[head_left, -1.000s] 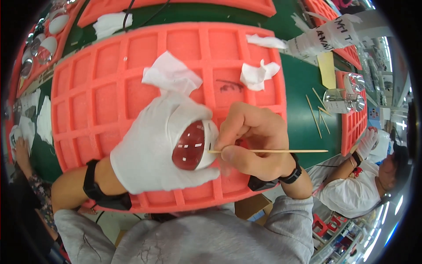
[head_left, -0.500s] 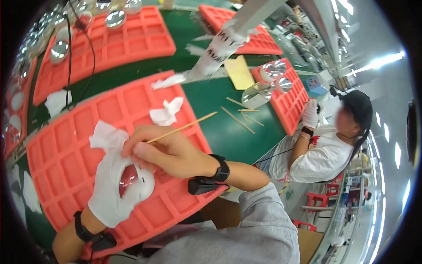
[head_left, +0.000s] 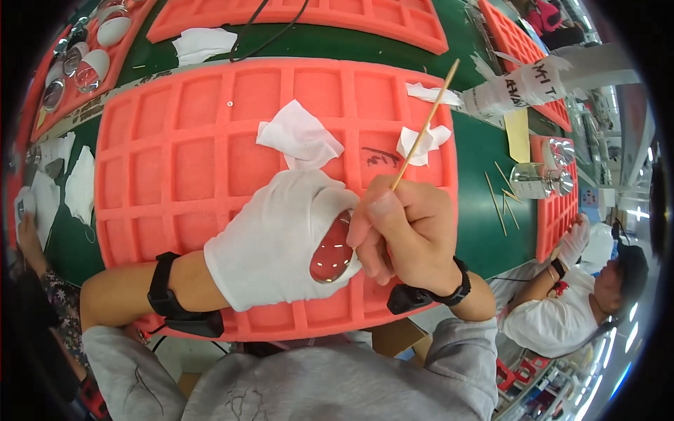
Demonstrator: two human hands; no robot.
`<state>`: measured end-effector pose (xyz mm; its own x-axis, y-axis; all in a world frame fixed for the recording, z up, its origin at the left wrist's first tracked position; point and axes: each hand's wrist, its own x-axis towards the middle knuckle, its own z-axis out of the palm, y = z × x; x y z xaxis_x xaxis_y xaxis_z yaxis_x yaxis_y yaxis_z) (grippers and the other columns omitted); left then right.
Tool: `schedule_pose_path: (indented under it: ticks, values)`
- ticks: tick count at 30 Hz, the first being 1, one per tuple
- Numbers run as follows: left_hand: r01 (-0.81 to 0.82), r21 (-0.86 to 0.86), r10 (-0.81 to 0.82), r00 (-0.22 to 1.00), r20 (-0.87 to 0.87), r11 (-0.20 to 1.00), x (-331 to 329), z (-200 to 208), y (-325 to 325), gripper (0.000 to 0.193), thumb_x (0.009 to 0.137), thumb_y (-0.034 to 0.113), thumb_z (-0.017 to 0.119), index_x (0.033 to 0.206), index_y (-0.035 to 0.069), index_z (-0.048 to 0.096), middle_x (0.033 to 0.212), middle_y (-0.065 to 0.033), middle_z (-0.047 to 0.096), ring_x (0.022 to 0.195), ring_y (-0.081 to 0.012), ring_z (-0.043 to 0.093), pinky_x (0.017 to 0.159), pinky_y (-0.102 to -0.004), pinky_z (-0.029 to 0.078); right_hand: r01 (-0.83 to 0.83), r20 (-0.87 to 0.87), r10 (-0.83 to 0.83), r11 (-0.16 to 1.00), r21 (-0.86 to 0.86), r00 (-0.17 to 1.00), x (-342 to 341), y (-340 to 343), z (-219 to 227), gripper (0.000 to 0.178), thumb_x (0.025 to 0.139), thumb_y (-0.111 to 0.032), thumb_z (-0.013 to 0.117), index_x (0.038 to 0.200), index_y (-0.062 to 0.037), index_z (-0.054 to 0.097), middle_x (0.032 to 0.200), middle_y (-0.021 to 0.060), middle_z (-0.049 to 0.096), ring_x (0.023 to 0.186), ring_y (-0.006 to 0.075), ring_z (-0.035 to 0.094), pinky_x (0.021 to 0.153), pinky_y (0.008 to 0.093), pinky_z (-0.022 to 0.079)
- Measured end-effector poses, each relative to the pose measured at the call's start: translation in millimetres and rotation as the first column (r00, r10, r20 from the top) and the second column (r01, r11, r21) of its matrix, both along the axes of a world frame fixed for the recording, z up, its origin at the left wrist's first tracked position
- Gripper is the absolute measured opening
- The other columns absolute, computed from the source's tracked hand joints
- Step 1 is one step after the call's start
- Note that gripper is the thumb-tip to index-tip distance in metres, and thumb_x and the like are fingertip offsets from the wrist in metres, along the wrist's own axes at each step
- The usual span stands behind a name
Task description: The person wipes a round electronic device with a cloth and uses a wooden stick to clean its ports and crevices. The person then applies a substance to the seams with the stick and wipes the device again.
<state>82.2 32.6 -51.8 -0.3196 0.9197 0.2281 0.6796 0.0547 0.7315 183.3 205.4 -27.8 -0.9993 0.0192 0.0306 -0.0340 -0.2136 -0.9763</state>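
Observation:
My left hand [head_left: 270, 235], in a white glove, is closed around a clear, rounded glass piece, apparently a lens [head_left: 330, 256]; the pink foam shows through it. Between the thumb and fingers of my bare right hand [head_left: 411, 231] is a thin wooden stick [head_left: 430, 125], slanting up to the right. Its lower end points to the right edge of the glass; whether it touches, I cannot tell. Both hands are above a pink foam tray [head_left: 169, 151] with square compartments. A white cloth [head_left: 300, 137] lies just beyond my left hand.
Crumpled white tissue [head_left: 425, 144] lies on the tray's right side. Several loose sticks [head_left: 496, 203] rest on the green table [head_left: 484, 245]. Other foam trays [head_left: 337, 12] hold clear domes at left [head_left: 91, 70] and right. A co-worker [head_left: 562, 309] sits at right; another person's hand [head_left: 28, 242] shows at left.
The view has swung, so the tray now appears squarer and more central. The stick stands steeper in my right hand. My left hand keeps its hold on the glass.

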Motion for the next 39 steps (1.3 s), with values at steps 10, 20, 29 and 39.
schedule_pose_path:
  ticks: [10, 20, 29, 39]
  values:
    - [0.005, 0.036, -0.005, 1.000, 0.009, 0.999, -6.0, -2.7, -8.1, 0.054, 0.067, 0.019, 0.084, 0.111, 0.007, 0.055, 0.103, -0.0124, 0.056, 0.096, -0.0320, 0.055, 0.082, -0.0425, 0.045, 0.018, -0.202, 0.056, 0.938, 0.345, 0.978, -2.6, -11.0, -3.1, 0.021, 0.099, 0.001, 0.055, 0.081, 0.0058, 0.064, 0.055, 0.0063, 0.062, 0.042, 0.0104, 0.059, 0.039, 0.0230, 0.043]
    - [-0.007, -0.098, 0.014, 0.997, 0.076, 0.995, -6.6, -2.7, -13.8, 0.070, 0.057, 0.020, 0.086, 0.121, 0.010, 0.057, 0.117, -0.0107, 0.059, 0.106, -0.0350, 0.056, 0.093, -0.0461, 0.045, 0.075, -0.338, 0.092, 0.889, 0.452, 0.937, -3.5, -15.8, -10.6, 0.014, 0.093, 0.005, 0.061, 0.080, 0.0052, 0.066, 0.059, 0.0073, 0.065, 0.045, 0.0125, 0.063, 0.041, 0.0232, 0.047]
    - [-0.052, -0.160, 0.067, 0.994, 0.088, 0.986, -6.8, 1.8, -16.2, 0.066, 0.058, 0.022, 0.086, 0.116, 0.010, 0.058, 0.110, -0.0100, 0.060, 0.101, -0.0342, 0.056, 0.092, -0.0445, 0.044, 0.078, -0.303, 0.086, 0.866, 0.493, 0.949, -4.8, -18.8, -3.6, 0.016, 0.093, 0.006, 0.059, 0.079, 0.0052, 0.066, 0.060, 0.0078, 0.065, 0.045, 0.0128, 0.063, 0.041, 0.0232, 0.047]
    - [-0.036, -0.088, 0.042, 0.997, 0.072, 0.995, -9.0, -4.4, -14.2, 0.059, 0.060, 0.023, 0.086, 0.111, 0.010, 0.059, 0.104, -0.0092, 0.061, 0.097, -0.0331, 0.056, 0.089, -0.0437, 0.044, 0.058, -0.100, -0.020, 0.920, 0.388, 0.995, -5.3, -20.8, 2.4, 0.020, 0.097, 0.003, 0.056, 0.079, 0.0083, 0.064, 0.059, 0.0097, 0.064, 0.045, 0.0131, 0.063, 0.040, 0.0229, 0.046]
